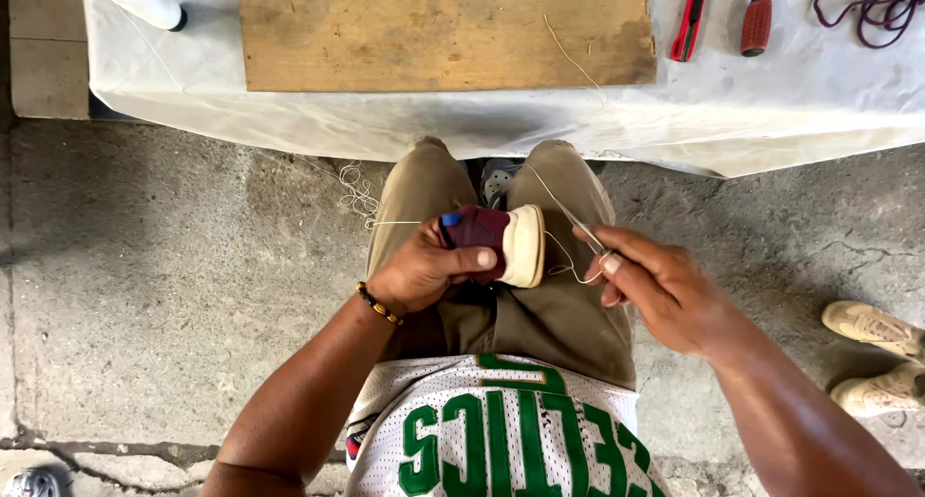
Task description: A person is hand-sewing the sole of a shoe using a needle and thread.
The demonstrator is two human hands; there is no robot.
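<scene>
Head view, left hand (424, 271): we see it clamped around a dark red shoe (491, 242), thumb across the upper, cream sole turned to the right.
Head view, shoe: it sits over our lap, above the khaki trousers (549, 314), held off the floor.
Head view, right hand (660, 285): fingertips pinched tight on a thin needle (583, 229), just right of the sole.
Head view, thread (564, 266): pale, it loops from the sole edge to our right fingers; another strand trails left from the shoe to a loose tangle (356, 194) over the concrete floor (145, 295).
Head view, wrist: a beaded bracelet (379, 304) rings our left wrist.
Head view, bench (771, 102): covered in white sheet, it runs across the top, just beyond our knees.
Head view, on the bench: a wooden board (443, 30) in the middle, a red utility knife (691, 17) and a red-handled screwdriver (756, 20) to the right, a purple cord (872, 6) in the far corner.
Head view, right edge: a pair of cream sneakers (877, 357) rests on the floor, well apart from our hands.
</scene>
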